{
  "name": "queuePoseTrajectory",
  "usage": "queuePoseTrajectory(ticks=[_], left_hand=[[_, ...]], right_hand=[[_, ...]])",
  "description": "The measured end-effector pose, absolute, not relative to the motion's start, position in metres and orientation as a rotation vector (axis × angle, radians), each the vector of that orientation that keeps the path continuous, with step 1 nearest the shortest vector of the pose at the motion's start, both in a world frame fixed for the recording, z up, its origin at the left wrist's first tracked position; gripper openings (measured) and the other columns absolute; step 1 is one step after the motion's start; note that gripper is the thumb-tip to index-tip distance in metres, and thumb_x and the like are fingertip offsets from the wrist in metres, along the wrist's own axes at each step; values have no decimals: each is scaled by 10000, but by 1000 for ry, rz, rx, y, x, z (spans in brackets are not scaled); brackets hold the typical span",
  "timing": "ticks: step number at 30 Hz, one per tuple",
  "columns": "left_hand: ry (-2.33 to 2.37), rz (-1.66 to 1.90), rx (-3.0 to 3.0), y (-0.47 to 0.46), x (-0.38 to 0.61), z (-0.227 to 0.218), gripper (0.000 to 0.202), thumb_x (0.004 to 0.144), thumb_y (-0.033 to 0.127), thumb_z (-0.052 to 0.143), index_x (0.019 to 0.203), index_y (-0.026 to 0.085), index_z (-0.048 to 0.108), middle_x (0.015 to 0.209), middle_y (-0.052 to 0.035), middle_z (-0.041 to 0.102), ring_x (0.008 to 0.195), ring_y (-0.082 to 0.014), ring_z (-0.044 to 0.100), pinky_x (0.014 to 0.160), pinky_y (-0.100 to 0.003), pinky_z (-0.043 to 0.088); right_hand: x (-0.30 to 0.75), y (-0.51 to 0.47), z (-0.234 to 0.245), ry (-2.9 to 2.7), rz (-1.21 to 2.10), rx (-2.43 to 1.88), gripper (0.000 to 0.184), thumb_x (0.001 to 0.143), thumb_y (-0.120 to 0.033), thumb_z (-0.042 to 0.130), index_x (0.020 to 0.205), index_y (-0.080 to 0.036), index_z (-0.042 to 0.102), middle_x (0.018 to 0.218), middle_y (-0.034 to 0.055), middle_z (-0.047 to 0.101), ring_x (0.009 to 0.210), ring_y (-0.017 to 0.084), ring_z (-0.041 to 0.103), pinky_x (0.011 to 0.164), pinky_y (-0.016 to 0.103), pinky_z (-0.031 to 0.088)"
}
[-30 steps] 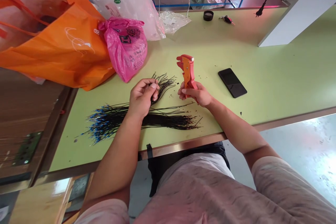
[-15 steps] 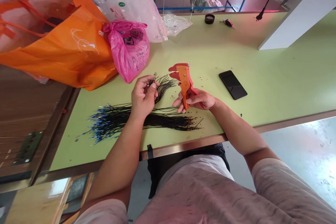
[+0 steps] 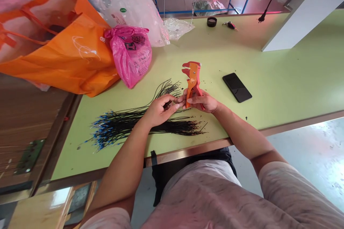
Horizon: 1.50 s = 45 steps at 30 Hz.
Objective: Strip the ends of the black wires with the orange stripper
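A pale green worktop (image 3: 268, 78) with a brown-edged front fills the view, scattered with small dark scraps. At its far left corner slumps an open orange bag (image 3: 64, 53). Along the near edge, towards the left, lies a bundle of black wires (image 3: 126, 125), blue tips facing the left edge. Behind it sit a knotted pink bag (image 3: 133, 57) and clear plastic bags (image 3: 142, 18). The left hand (image 3: 158, 111) is above the bundle, fingers curled, dark strands showing between them; how firmly it grips them I cannot tell. Its fingertips meet those of the right hand (image 3: 204, 102), which grips an orange-and-red wire stripper (image 3: 192, 80) upright by the handles, jaws parted and pointing left. A black ring (image 3: 211, 22) and keys (image 3: 230, 25) lie near the far edge, and a phone (image 3: 237, 87) lies right of the tool.
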<state>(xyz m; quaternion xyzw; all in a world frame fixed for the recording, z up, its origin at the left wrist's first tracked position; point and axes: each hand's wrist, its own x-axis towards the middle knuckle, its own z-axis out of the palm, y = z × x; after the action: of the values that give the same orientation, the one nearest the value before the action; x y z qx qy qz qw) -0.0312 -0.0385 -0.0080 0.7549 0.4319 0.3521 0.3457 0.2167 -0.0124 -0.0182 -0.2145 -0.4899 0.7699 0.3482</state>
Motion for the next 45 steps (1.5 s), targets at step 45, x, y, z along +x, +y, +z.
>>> queuePoseTrajectory(ticks=[45], left_hand=[[1029, 1170, 1258, -34, -32, -6, 379, 536, 371, 1049, 791, 185, 840, 880, -72, 841, 788, -207, 756, 758, -316, 620]], right_hand=[[204, -21, -43, -2177, 140, -968, 368, 1104, -469, 554, 1333, -209, 676, 1205, 151, 680, 1090, 304, 583, 957, 476, 521]])
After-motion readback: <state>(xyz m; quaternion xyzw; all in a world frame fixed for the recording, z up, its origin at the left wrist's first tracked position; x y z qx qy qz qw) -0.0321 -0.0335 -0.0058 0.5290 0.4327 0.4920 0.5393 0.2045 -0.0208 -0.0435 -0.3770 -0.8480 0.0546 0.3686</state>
